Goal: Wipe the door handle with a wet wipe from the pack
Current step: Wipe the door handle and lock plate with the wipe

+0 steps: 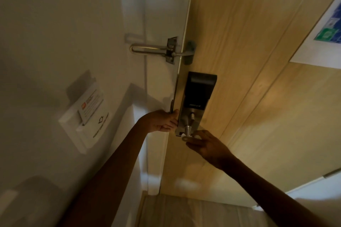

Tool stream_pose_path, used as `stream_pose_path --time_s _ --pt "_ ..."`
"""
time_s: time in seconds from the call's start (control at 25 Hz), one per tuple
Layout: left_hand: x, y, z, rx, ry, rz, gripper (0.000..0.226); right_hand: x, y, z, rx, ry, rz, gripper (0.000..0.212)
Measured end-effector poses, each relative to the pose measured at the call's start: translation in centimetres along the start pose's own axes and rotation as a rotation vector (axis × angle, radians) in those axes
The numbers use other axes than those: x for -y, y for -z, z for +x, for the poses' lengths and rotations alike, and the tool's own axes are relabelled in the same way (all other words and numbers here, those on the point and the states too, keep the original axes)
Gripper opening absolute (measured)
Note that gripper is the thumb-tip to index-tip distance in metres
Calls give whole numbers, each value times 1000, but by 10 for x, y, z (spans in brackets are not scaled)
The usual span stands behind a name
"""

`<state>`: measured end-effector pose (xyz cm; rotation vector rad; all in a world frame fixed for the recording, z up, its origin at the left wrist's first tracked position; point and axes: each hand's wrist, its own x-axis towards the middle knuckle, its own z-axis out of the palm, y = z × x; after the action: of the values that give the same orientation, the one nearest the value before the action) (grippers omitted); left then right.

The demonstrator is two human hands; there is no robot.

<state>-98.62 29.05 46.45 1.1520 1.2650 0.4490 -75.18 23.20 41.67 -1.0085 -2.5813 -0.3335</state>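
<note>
A pale wooden door (239,61) fills the right of the view, meeting a white wall (55,33) and frame on the left. A poster (328,24) with blue and green squares hangs on the door at the upper right. On the wall sits a white card holder (86,116) with a card slotted in it and an arrow printed beside it. Above the lock, a metal swing latch (156,49) spans the gap from frame to door.

The lock (195,101) is a tall plate near the door's edge, black at the top and brushed metal below, with a small thumb turn (192,117) on the metal part. The handle (189,131) juts out from the bottom of this plate, mostly covered by fingers.

The left hand (162,120) curls around the door's edge just beside the lock, fingers closed on it. The right hand (203,143) reaches in from the lower right and is closed around the handle, pressing a white wipe (184,135) against it; only a small crumpled bit of the wipe shows between the fingertips and the metal, touching the handle close to the plate
</note>
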Motion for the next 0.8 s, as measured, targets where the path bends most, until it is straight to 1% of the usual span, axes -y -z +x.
stream_pose_path --time_s 0.08,0.16,0.2,0.24,0.28,0.32,0.36,0.4,0.48,0.6,0.68,0.8 --pt "1 1 2 2 6 2 66 -2 8 -13 -16 -38 19 33" --pt "0 2 2 15 16 3 65 3 10 -22 -127 -108 -32 34" --pt "-1 3 2 22 19 5 65 9 8 -18 -164 -207 -29 38" --pt "-1 4 3 28 20 7 64 19 7 -10 -156 -332 12 43" --pt "-1 4 4 30 23 3 63 30 3 -1 -142 -438 72 43" --pt "0 4 4 27 29 -2 62 41 -4 8 -119 -516 113 38" --pt "-1 3 4 20 35 -5 61 52 -11 15 -94 -545 119 30" --pt "-1 3 4 17 41 -6 60 58 -18 18 -87 -549 75 25" --pt "-3 2 4 13 49 -8 58 59 -22 18 -61 -553 17 26" --pt "-3 0 3 9 38 8 57 45 -14 5 -69 -517 31 25" --pt "-2 -1 2 15 29 17 57 31 -6 -2 -42 -500 49 33" --pt "-2 1 3 22 28 25 59 5 8 -18 -2 -489 69 28"
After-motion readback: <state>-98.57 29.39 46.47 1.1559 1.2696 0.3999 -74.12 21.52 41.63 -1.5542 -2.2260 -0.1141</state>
